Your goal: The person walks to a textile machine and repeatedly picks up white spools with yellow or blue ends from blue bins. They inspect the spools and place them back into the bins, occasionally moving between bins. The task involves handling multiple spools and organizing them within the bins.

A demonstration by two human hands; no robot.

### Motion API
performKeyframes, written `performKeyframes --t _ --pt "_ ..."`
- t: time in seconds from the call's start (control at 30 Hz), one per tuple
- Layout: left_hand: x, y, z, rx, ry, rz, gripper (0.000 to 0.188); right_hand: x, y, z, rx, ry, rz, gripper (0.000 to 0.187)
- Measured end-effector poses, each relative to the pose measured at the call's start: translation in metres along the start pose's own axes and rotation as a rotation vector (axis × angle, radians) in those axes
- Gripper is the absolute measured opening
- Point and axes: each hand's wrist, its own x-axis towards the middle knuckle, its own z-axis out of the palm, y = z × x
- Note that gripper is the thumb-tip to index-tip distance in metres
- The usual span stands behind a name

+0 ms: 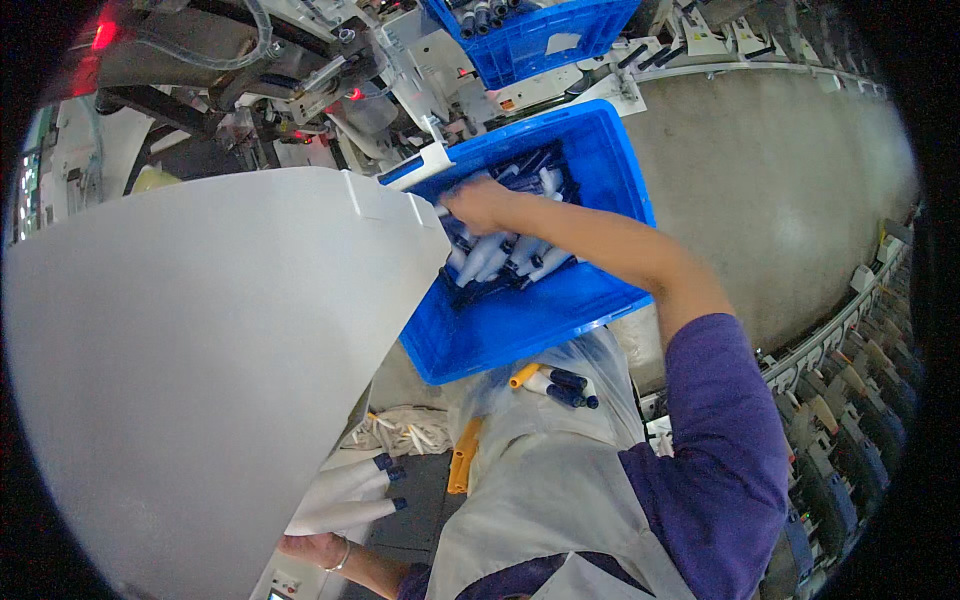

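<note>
My right hand (480, 203) reaches into a blue plastic bin (610, 170) at its left side. Its fingers are curled and slightly blurred, with a whitish end at the fingertips that I cannot make out. Below and around it lies a heap of white tapered tubes (487, 258) with dark blue ends. At the lower left, my left hand (315, 547) is partly behind a large white panel (210, 350), which hides its fingers. Right above that hand lie several longer-looking white tubes (345, 515) with dark blue tips; whether the hand grips them is hidden.
A second blue bin (545, 50) with dark pieces stands beyond. Machinery (330, 85) with red lights fills the far left. On my apron lie a few white, dark blue and orange pieces (560, 385); an orange tube (463, 458) is lower. A curved machine row (835, 440) runs at right.
</note>
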Motion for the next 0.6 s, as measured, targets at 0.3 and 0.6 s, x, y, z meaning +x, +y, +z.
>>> performKeyframes --t 0.3,0.6 --pt "0.020 0.027 0.008 -0.146 0.344 -0.122 0.044 -0.091 -0.026 0.128 0.137 -0.141 -0.053 0.030" --pt "0.023 0.010 -0.006 -0.016 0.076 0.070 0.047 -0.042 -0.032 0.144 0.033 -0.708 0.215 0.051"
